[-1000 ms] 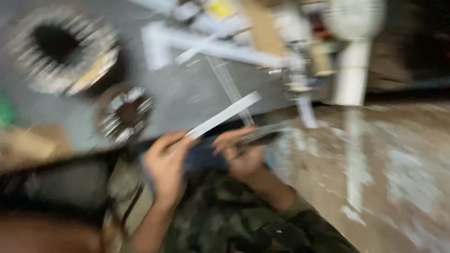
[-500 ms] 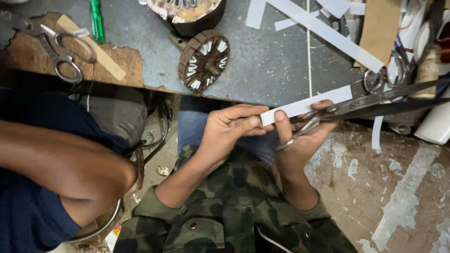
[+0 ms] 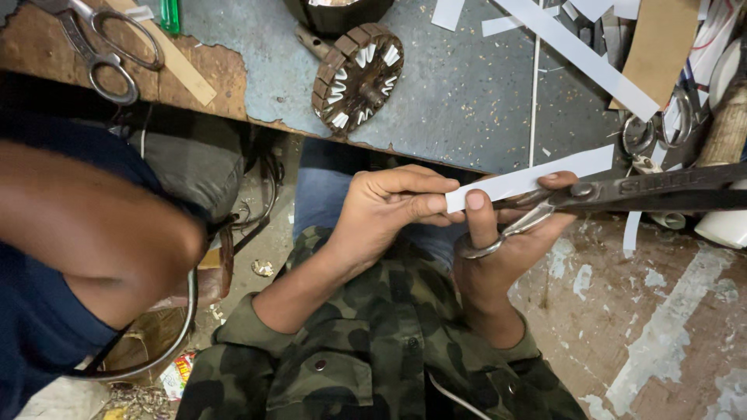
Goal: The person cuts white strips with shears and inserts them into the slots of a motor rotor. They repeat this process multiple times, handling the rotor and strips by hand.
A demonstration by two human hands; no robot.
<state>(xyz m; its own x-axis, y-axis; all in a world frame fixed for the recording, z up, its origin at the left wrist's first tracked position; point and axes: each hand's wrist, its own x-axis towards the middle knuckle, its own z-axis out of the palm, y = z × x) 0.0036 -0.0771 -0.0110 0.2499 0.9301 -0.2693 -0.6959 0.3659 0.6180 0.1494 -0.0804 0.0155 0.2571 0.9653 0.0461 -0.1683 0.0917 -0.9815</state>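
Note:
My left hand point(image 3: 389, 206) pinches the near end of a long white paper strip point(image 3: 537, 177) between thumb and fingers. My right hand point(image 3: 498, 253) grips large dark metal scissors point(image 3: 630, 190), with the thumb through one loop. The thumb tip rests against the strip beside my left fingers. The scissor blades point right, lying just under the strip. Both hands are held over my lap, below the edge of the grey workbench point(image 3: 467, 101). My sleeves are camouflage patterned.
A round brown winding core with white inserts point(image 3: 358, 76) lies on the bench near its edge. Steel scissors point(image 3: 105, 48) and a wooden slat point(image 3: 175, 66) lie top left. White strips point(image 3: 580, 56), cardboard point(image 3: 657, 47) and more scissors point(image 3: 661, 132) are top right. Another person's arm in dark blue point(image 3: 85, 241) fills the left.
The view swung from a blurred look at the bench and steadied over my lap. Both hands kept their hold on the strip and scissors, barely shifting in the last half second.

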